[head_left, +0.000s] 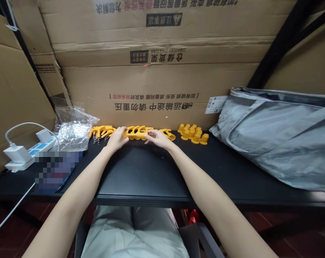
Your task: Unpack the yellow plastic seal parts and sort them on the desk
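Both hands are at the far side of the black table (141, 168), before a row of yellow plastic parts (141, 129). A straight yellow piece (135, 135) spans the gap between them. My left hand (117, 139) is closed on its left end, thumb and fingers pinched. My right hand (159, 139) has its fingers closed at the right end. Left of my left hand lie yellow curved handle-like pieces (101, 129), with small coiled metal springs (98, 139) below them. Yellow flanged cups (193, 133) stand grouped to the right.
A cardboard wall (157, 79) stands behind the row. On the left are a white power strip (30, 157) with a charger, clear plastic bags (73, 132) and a blurred dark packet (57, 172). A grey fabric bag (275, 139) fills the right side.
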{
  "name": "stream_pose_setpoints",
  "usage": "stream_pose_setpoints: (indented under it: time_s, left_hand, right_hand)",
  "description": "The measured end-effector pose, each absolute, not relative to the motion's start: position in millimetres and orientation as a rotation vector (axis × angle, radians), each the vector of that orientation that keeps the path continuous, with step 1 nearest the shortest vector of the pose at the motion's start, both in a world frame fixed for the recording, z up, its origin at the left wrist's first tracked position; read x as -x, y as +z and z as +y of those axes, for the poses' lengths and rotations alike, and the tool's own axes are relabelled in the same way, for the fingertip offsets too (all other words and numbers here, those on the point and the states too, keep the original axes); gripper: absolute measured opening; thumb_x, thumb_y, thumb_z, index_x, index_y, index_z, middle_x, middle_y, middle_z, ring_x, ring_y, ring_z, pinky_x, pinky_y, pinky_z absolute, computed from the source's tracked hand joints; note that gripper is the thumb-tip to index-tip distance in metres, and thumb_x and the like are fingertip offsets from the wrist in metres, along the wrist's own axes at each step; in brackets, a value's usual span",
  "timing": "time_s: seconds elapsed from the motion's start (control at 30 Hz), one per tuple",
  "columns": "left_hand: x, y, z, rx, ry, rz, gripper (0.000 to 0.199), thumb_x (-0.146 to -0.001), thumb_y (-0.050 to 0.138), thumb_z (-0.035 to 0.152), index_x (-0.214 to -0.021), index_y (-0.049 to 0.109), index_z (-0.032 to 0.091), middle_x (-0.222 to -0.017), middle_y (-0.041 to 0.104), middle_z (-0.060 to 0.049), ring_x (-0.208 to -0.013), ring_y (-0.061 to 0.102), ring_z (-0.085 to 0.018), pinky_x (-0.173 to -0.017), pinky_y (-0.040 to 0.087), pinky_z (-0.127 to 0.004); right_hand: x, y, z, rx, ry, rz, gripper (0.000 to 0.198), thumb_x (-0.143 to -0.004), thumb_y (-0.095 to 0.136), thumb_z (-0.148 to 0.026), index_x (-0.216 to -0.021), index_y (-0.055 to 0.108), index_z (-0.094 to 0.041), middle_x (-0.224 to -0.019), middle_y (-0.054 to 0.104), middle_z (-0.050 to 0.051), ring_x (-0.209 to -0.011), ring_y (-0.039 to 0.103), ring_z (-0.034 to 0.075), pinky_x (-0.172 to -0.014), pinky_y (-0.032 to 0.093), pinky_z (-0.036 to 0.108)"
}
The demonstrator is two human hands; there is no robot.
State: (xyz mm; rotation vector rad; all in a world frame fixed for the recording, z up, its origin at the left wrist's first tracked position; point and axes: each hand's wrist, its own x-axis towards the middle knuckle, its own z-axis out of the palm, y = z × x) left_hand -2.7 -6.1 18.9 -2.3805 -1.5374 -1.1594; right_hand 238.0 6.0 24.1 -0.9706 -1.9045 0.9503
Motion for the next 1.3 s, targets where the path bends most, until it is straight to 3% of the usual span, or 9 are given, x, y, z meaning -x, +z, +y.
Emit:
stream_pose_setpoints:
  time_s: [0.2, 0.4, 0.6, 0.77, 0.87, 0.97, 1.07, 1.3]
  left_hand:
    - [1, 21, -8, 2.363, -1.162, -1.540, 0.030, -0.075, 0.059, 0.019, -0.104, 0.053, 0.022, -0.104, 0.062, -0.007, -0.099, 0.060, -0.022, -0.088, 0.048, -0.036]
    - [3, 20, -7, 2.358, -1.151, -1.550, 0.030, -0.074, 0.060, 0.019, -0.103, 0.053, 0.022, -0.101, 0.062, -0.005, -0.098, 0.061, -0.022, -0.086, 0.049, -0.036]
    - [-1, 25, -10, 2.356, -1.103, -1.493, 0.030, -0.076, 0.058, 0.018, -0.106, 0.053, 0.021, -0.102, 0.061, -0.007, -0.097, 0.060, -0.023, -0.087, 0.049, -0.036]
    - [-7, 26, -15, 2.345, -1.111, -1.500, 0.031, -0.075, 0.058, 0.018, -0.106, 0.053, 0.021, -0.102, 0.060, -0.007, -0.096, 0.060, -0.023, -0.086, 0.049, -0.034]
    - [-8, 24, -15, 2.330, -1.109, -1.555, 0.031, -0.075, 0.059, 0.018, -0.106, 0.053, 0.021, -0.101, 0.061, -0.007, -0.097, 0.061, -0.023, -0.085, 0.049, -0.035]
    - [-6, 21, -14, 2.322, -1.119, -1.587, 0.030, -0.075, 0.059, 0.019, -0.104, 0.053, 0.021, -0.102, 0.062, -0.007, -0.098, 0.061, -0.023, -0.085, 0.049, -0.035]
    - [-4, 19, -11, 2.319, -1.146, -1.590, 0.029, -0.075, 0.059, 0.019, -0.103, 0.053, 0.020, -0.102, 0.062, -0.008, -0.098, 0.061, -0.023, -0.085, 0.049, -0.035]
    - [-1, 17, -9, 2.378, -1.195, -1.474, 0.031, -0.076, 0.064, 0.026, -0.104, 0.051, 0.021, -0.103, 0.061, -0.006, -0.095, 0.060, -0.021, -0.085, 0.049, -0.034]
  right_hand:
    - [-232, 22, 7, 0.970, 1.102, -1.751, 0.026, -0.087, 0.059, -0.040, -0.100, 0.049, -0.019, -0.069, 0.066, -0.002, -0.048, 0.062, 0.011, -0.057, 0.052, 0.027]
    - [-232, 26, 4, 0.876, 1.126, -1.747, 0.044, -0.070, 0.076, -0.044, -0.093, 0.046, -0.022, -0.063, 0.065, -0.007, -0.049, 0.062, 0.011, -0.052, 0.050, 0.025]
    - [-234, 30, -1, 0.941, 1.136, -1.778, 0.049, -0.075, 0.062, -0.066, -0.072, 0.049, -0.019, -0.056, 0.065, 0.002, -0.039, 0.056, 0.011, -0.042, 0.043, 0.022]
    - [-228, 33, -5, 1.153, 1.140, -1.679, 0.061, -0.081, 0.043, -0.075, -0.061, 0.050, -0.018, -0.039, 0.054, 0.002, -0.028, 0.045, 0.009, -0.030, 0.029, 0.019]
    - [-228, 35, -6, 1.193, 1.170, -1.660, 0.060, -0.085, 0.041, -0.071, -0.071, 0.057, -0.015, -0.049, 0.061, 0.005, -0.030, 0.049, 0.009, -0.030, 0.029, 0.018]
    - [-232, 34, -4, 1.133, 1.148, -1.664, 0.041, -0.087, 0.056, -0.053, -0.103, 0.060, -0.015, -0.087, 0.071, 0.009, -0.046, 0.062, 0.009, -0.040, 0.042, 0.017]
    - [-236, 30, 0, 1.019, 1.088, -1.738, 0.051, -0.080, 0.070, -0.031, -0.126, 0.053, -0.022, -0.118, 0.063, 0.010, -0.066, 0.068, 0.010, -0.056, 0.052, 0.020]
    - [-235, 21, 9, 0.994, 1.003, -1.777, 0.047, -0.083, 0.066, -0.026, -0.128, 0.055, -0.020, -0.109, 0.065, 0.010, -0.063, 0.066, 0.010, -0.061, 0.054, 0.025]
